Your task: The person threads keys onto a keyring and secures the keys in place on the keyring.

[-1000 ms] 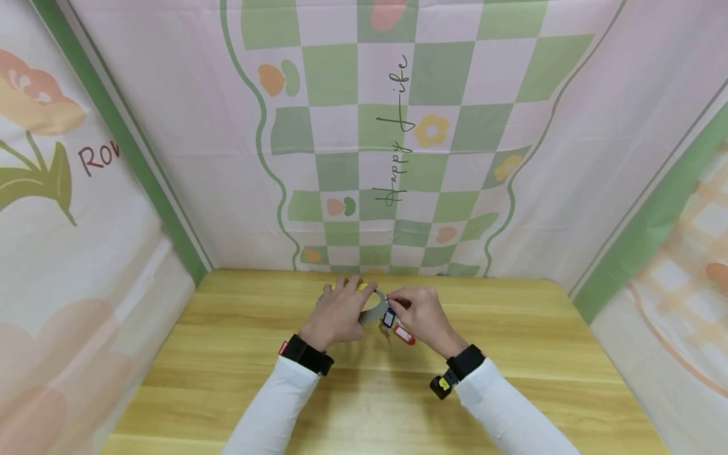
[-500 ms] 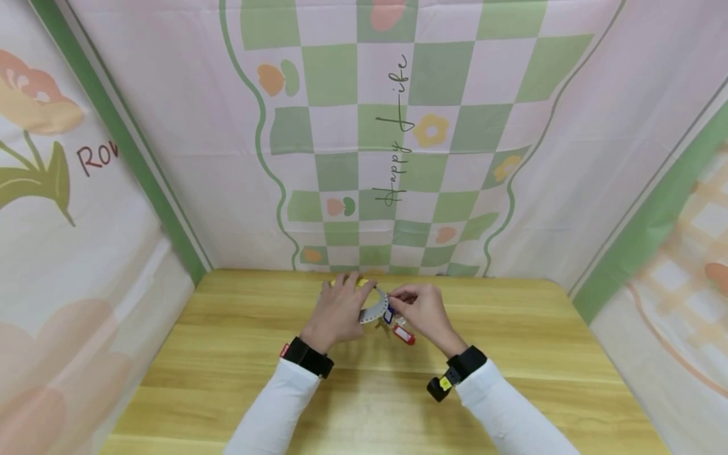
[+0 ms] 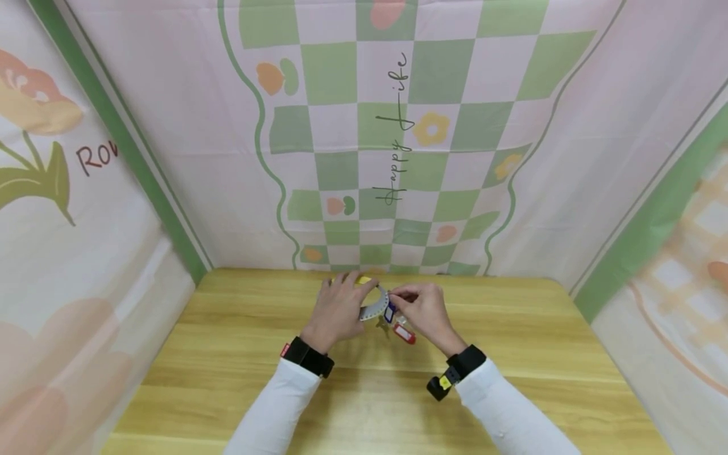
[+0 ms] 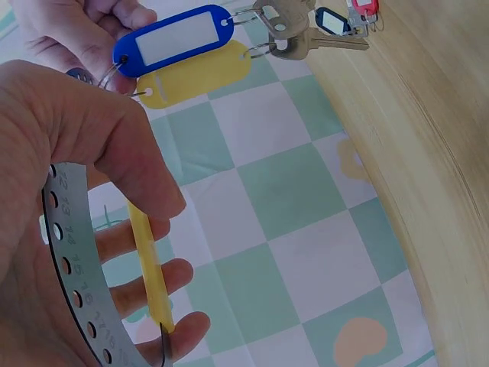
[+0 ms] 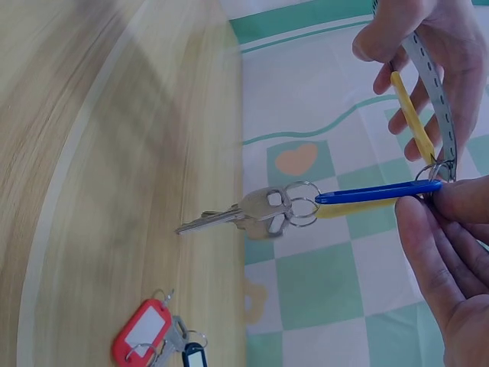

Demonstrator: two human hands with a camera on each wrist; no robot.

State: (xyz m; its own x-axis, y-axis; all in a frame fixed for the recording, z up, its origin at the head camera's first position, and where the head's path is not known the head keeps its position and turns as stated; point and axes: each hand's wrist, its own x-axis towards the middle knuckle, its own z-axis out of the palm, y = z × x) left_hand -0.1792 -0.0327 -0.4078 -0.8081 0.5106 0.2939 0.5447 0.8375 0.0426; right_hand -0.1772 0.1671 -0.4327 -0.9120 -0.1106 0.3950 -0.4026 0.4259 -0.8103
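My left hand grips a grey curved metal strip with a row of numbered holes. A yellow key tag hangs from the strip, close to the curled fingers. At the strip's edge, my right hand pinches the ringed end of a blue key tag between thumb and forefinger. Behind the blue tag is a second yellow key tag. Metal keys dangle by split rings from the far ends of these two tags. The right fingertips partly hide the small rings beside the strip.
On the wooden table, below the right hand, lie a red key tag and a dark blue key tag with keys. A patterned cloth hangs behind the table's back edge.
The grey strip has tilted in the left hand, so its row of holes shows more clearly. The right hand has shifted only slightly, still pinching at the strip's edge.
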